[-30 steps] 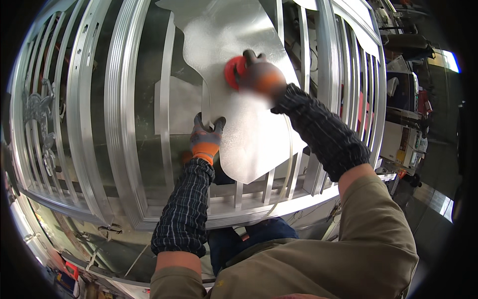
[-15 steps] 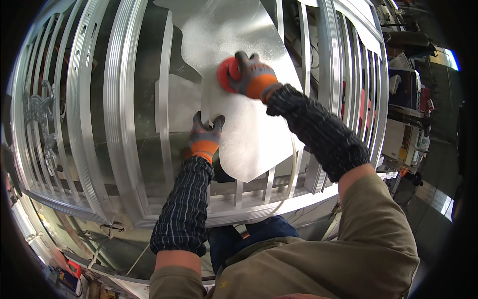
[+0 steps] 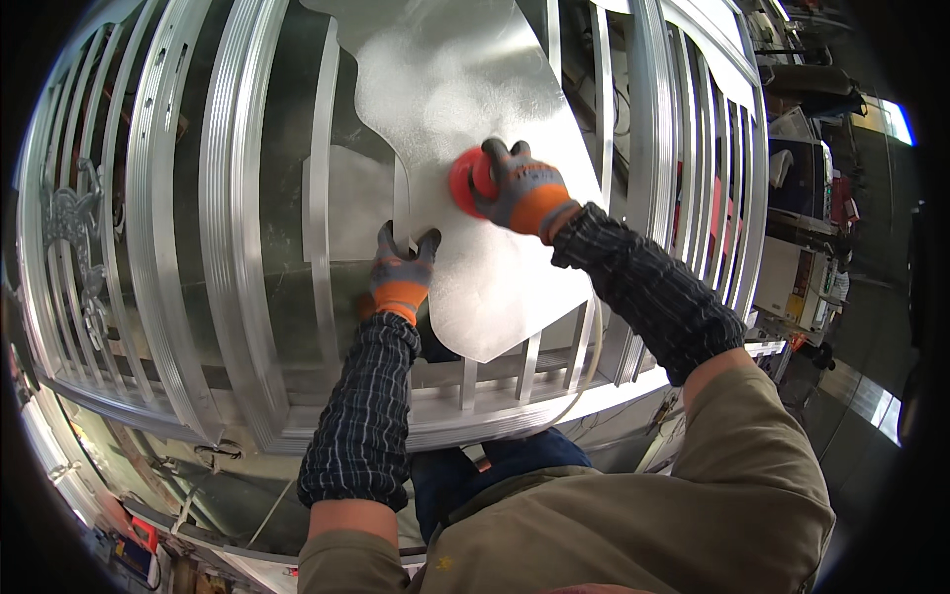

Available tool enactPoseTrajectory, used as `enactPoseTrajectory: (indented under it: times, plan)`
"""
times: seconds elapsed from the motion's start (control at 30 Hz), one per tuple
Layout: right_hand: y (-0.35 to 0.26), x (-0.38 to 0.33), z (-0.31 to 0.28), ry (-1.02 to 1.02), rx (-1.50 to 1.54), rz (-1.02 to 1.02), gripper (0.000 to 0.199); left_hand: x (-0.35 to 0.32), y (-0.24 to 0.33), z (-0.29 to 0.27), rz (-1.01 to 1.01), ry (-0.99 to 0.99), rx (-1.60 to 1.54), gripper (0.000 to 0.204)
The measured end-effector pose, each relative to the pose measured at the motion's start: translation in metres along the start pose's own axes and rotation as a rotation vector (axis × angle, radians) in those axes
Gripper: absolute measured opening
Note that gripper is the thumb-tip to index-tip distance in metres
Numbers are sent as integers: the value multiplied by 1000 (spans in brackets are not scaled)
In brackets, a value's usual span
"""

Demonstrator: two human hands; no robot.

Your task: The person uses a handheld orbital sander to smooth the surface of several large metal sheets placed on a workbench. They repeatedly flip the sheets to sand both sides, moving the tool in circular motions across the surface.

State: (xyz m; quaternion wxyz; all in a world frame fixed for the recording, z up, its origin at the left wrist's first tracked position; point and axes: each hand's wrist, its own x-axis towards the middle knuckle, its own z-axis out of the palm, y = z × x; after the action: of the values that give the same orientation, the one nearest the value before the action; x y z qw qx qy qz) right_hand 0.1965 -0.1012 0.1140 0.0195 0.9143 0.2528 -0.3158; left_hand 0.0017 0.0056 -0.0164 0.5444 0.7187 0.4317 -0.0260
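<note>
In our right hand (image 3: 529, 193), gloved in grey and orange, we grasp a red round sander (image 3: 467, 186) that sits on a silvery metal panel (image 3: 485, 287). Our left hand (image 3: 402, 272), gloved alike, is at the panel's left edge, thumb and forefinger parted; whether it grips anything, we cannot tell. The wavy-edged panel lies over the bars of a metal frame (image 3: 235, 247) before us.
</note>
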Motion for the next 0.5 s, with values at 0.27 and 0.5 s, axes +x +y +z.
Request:
enactPoseTrajectory:
  times: [0.27, 0.5]
  plan:
    - [12, -7, 7, 50, 59, -46, 68, -1, -11, 5, -18, -15, 9, 69]
    - [19, 0, 5, 141, 169, -43, 69, -5, -4, 1, -2, -2, 100, 72]
